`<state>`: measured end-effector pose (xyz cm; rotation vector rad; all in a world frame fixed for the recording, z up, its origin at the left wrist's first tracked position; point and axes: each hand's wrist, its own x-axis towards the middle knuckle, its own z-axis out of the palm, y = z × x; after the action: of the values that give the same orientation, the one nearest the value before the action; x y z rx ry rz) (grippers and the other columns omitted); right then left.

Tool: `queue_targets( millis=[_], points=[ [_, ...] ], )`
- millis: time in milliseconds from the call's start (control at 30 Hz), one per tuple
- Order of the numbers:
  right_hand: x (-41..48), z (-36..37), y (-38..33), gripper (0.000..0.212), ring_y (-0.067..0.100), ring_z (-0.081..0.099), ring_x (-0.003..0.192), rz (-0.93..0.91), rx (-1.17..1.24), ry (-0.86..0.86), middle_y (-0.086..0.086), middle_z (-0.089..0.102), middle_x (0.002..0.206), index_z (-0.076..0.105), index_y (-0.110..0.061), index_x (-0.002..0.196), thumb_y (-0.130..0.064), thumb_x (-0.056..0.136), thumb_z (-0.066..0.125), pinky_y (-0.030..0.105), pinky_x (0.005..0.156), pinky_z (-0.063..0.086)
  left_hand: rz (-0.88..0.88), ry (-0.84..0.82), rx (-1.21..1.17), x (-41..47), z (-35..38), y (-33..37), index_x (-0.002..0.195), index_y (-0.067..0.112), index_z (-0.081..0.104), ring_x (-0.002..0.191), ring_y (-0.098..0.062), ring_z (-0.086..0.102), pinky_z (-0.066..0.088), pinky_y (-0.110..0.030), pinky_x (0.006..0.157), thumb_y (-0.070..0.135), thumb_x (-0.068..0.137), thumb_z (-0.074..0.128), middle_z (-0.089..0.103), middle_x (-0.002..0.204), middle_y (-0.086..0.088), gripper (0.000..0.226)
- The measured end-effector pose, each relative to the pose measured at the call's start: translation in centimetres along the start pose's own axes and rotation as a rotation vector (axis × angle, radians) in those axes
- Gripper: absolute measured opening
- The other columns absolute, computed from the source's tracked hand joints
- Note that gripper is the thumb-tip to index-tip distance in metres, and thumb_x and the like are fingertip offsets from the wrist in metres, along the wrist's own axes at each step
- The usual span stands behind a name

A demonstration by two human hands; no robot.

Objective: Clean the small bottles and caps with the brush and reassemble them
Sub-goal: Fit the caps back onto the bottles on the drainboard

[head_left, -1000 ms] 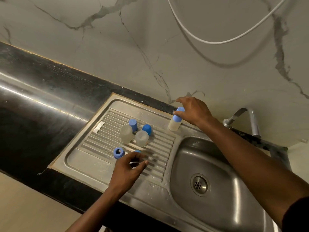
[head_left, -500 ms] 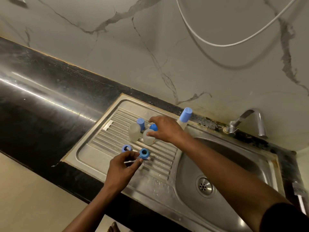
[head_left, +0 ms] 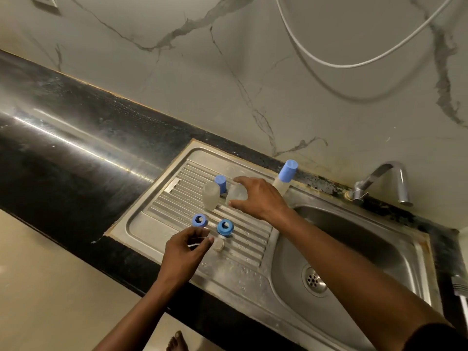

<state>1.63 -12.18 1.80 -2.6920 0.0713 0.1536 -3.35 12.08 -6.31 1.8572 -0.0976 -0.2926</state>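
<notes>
Right hand (head_left: pixel 257 197) reaches over the ribbed drainboard (head_left: pixel 164 201) and grasps a clear bottle (head_left: pixel 236 193), index finger above it and thumb below, the other fingers curled over its right side; the bottle rests on the ribs near the back of the drainboard; left hand (head_left: pixel 183 250) is nearer the front edge, thumb and fingertips pinching a thin white stick (head_left: pixel 195 243) that is too small to identify; a small clear piece (head_left: pixel 218 243) lies just beside those fingertips, and I cannot tell whether they touch it; two blue ring caps sit with their openings up just beyond the left hand, one to the left (head_left: pixel 199 220) and one to the right (head_left: pixel 225 226), close together but apart; a second clear bottle (head_left: pixel 211 195) stands just left of the one being held, with a solid blue cap (head_left: pixel 220 183) upright right behind it; an assembled bottle (head_left: pixel 281 184) with its blue cap fitted stands at the back corner of the drainboard, beside the sink (head_left: pixel 379 249); a metal tap (head_left: pixel 385 181) rises behind the basin, and a drain (head_left: pixel 314 279) sits at its bottom; a black counter (head_left: pixel 76 148) runs off to the left, and a white cable (head_left: pixel 329 63) loops across the marbled wall.
</notes>
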Motion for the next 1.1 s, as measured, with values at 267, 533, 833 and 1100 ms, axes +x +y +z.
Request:
queue_targets(
  millis=[267,533,833,1100],
  points=[
    [-6.7,0.5,0.9,0.056,0.006,0.063,0.104,0.138,0.505,0.083,-0.015,0.061,0.121,0.059,-0.036,0.135,-0.054,0.086,0.078,0.034,0.094,0.058,-0.133,-0.14,-0.169,0.2,3.1,2.7,0.108,0.019,0.08,0.09,-0.02,0.078,0.064,-0.045,0.089,0.059,0.094,0.057,0.081,0.099,0.0,0.048],
    [-12.7,4.9,1.8,0.054,0.009,0.066,0.106,0.169,0.72,-0.035,-0.013,0.055,0.123,0.048,-0.036,0.114,-0.03,0.078,0.087,0.035,0.084,0.063,-0.07,-0.173,-0.179,-1.0,3.8,3.2,0.108,0.014,0.078,0.091,-0.022,0.078,0.064,-0.047,0.09,0.047,0.089,0.073,0.08,0.097,-0.006,0.039],
    [-14.3,10.3,2.9,0.053,0.001,0.061,0.108,0.242,0.577,-0.037,-0.016,0.062,0.115,0.048,-0.037,0.106,-0.033,0.071,0.088,0.039,0.084,0.062,-0.022,-0.282,-0.055,-2.7,3.8,-0.6,0.119,0.019,0.071,0.108,-0.023,0.075,0.061,-0.048,0.097,0.024,0.077,0.094,0.078,0.115,0.001,0.048],
    [-13.9,12.0,4.4,0.036,0.003,0.067,0.098,0.229,0.571,-0.072,-0.012,0.068,0.107,0.055,-0.034,0.097,-0.023,0.075,0.082,0.029,0.078,0.062,-0.017,-0.306,0.03,-3.1,4.2,-2.0,0.117,0.023,0.069,0.111,-0.015,0.072,0.059,-0.044,0.101,0.016,0.075,0.094,0.076,0.115,0.007,0.049]
  ],
)
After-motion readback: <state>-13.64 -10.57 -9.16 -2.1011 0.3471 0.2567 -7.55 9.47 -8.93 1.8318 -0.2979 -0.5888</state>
